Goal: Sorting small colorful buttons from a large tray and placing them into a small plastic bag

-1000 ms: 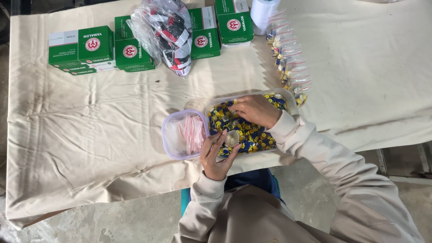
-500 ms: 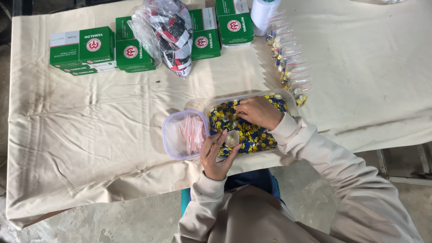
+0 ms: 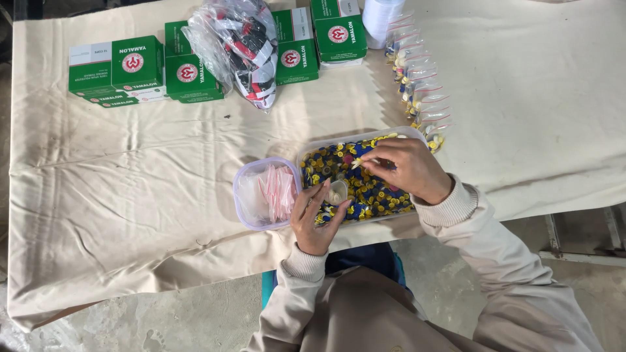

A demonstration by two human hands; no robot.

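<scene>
A clear rectangular tub (image 3: 313,146) full of small yellow and blue pieces sits near the table's front edge. My right hand (image 3: 404,168) rests inside it, fingertips pinched on a small yellow piece. My left hand (image 3: 316,218) is at the tub's near left corner and holds a small clear bag with pale pieces in it. Just left of the tub stands a smaller clear tub (image 3: 251,215) holding empty bags with red strips.
Several green and white boxes (image 3: 117,68) line the far edge of the cloth-covered table (image 3: 130,182), with a clear bag of red, black and white items (image 3: 244,42) among them. A row of filled small bags (image 3: 417,98) runs from a white roll (image 3: 379,16) down toward the tub.
My right hand has shifted slightly left inside the tub. My left hand and its bag stay in about the same place.
</scene>
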